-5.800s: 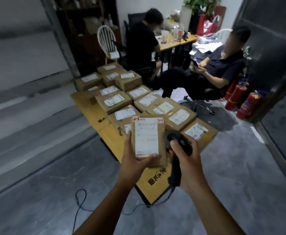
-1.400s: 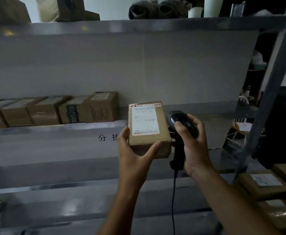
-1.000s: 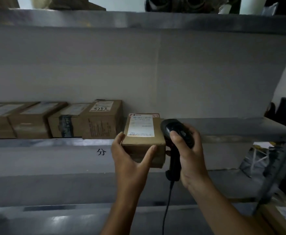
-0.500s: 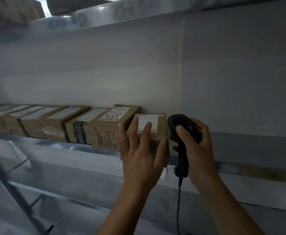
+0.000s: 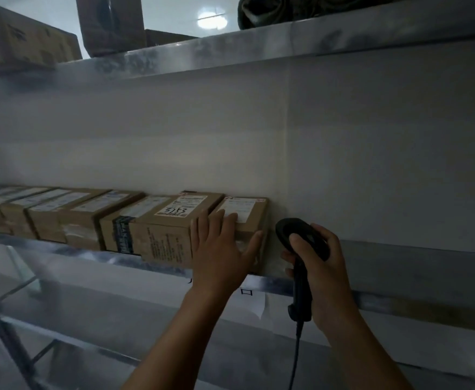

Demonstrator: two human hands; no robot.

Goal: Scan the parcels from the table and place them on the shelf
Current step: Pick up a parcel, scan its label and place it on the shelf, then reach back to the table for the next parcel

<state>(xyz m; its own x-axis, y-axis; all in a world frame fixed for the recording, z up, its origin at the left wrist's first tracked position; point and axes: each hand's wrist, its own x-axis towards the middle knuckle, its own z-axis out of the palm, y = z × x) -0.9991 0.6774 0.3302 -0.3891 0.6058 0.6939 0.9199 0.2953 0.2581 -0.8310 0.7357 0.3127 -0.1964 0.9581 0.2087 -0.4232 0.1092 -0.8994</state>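
Note:
A small cardboard parcel with a white label stands on the metal shelf, at the right end of a row of parcels. My left hand lies flat against its front face, fingers straight and spread, pressing it. To its left stands a taller parcel with handwriting on its label. My right hand grips a black barcode scanner just right of the small parcel, its cable hanging down.
Several more parcels line the shelf to the left. An upper shelf carries boxes and a dark bundle. A white wall backs the shelf. A paper tag hangs below the shelf edge. Bare shelf runs to the right.
The parcel went from my left hand's grip at the table onto the shelf beside the row. My left hand now presses its front; the right keeps the scanner.

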